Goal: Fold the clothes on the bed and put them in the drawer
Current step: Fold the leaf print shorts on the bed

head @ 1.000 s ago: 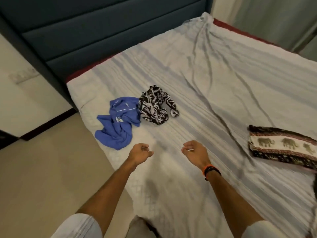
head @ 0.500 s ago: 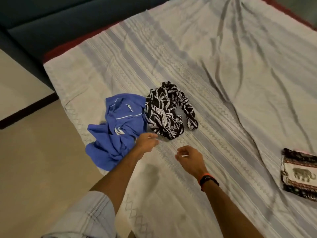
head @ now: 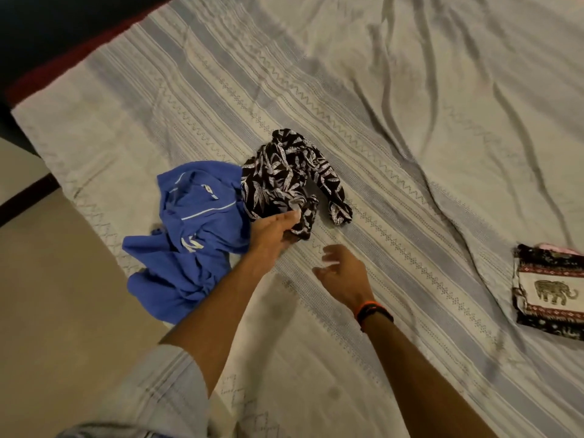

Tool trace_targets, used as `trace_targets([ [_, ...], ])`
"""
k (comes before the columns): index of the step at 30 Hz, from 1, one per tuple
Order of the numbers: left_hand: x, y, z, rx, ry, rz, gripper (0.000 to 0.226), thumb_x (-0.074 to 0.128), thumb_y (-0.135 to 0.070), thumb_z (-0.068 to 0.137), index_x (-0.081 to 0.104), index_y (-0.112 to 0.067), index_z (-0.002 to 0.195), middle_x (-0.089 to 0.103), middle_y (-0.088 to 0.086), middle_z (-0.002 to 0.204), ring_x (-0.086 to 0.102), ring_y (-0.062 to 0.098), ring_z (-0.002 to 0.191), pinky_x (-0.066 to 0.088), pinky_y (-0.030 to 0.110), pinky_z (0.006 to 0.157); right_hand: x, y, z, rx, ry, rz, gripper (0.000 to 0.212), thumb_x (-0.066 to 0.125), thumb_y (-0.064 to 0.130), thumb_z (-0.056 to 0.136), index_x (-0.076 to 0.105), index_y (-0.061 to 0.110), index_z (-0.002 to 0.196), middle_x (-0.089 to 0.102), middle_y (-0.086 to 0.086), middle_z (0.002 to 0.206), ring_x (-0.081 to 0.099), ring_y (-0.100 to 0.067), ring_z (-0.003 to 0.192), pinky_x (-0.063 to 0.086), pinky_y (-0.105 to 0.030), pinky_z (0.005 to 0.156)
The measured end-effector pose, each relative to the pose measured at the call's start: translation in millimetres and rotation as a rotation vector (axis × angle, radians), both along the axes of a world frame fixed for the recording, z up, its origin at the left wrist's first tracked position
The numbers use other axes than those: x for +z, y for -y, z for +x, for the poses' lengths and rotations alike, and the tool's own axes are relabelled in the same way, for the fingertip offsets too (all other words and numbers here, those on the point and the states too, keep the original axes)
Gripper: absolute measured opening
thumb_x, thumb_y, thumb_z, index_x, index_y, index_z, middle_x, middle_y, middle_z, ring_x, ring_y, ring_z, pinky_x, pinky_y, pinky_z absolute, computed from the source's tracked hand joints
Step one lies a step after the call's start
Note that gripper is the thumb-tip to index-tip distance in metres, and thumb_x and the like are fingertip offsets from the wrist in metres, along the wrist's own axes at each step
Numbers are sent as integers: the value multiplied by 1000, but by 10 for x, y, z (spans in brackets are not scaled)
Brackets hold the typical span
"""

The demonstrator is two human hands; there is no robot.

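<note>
striped bedspread carries three garments — blue, leaf-print, elephant-print.

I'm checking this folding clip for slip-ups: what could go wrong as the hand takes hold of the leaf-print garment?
The left hand grips only a bottom edge of the crumpled black-and-white leaf-print garment, so it may lift twisted and need untangling. That garment touches the blue shirt, which could get dragged along. The blue shirt already lies near the bed edge and could slip to the floor.
</note>
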State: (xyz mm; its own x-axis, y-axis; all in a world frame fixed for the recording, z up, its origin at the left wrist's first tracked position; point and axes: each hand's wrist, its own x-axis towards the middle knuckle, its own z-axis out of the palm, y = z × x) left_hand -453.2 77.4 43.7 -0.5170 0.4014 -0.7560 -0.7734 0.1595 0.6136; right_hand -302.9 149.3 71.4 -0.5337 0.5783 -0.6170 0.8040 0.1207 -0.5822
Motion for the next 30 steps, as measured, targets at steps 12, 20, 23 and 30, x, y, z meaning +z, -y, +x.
trace_targets([
  [12,1434,640,124,-132,-1,489,46,63,11,79,62,-8,121,70,6,95,71,20,86,61,34,76,924,51,-226,35,-356,102,14,54,15,99,67,11,95,68,-2,88,60,-14,78,47,-24,71],
  [20,2056,1079,953,-487,-686,-53,83,92,-12,63,50,-10,134,61,0,126,59,17,116,48,30,96,2134,258,181,-136,-556,-125,19,71,25,86,75,7,83,77,-8,83,74,-27,83,59,-50,83],
  [23,2382,1125,1326,-414,-859,-68,76,90,-17,69,45,-15,130,61,-7,113,60,8,101,45,20,85,2514,388,431,-214,-627,-257,19,74,17,84,73,0,91,76,-13,88,75,-26,82,61,-45,81],
  [30,3203,1430,1967,-61,-1360,-270,7,62,-14,92,61,-15,100,63,-1,99,60,19,88,46,30,77,3218,762,1247,-261,-852,-424,32,85,11,75,66,-3,96,71,-16,105,70,-25,102,58,-39,89],
])
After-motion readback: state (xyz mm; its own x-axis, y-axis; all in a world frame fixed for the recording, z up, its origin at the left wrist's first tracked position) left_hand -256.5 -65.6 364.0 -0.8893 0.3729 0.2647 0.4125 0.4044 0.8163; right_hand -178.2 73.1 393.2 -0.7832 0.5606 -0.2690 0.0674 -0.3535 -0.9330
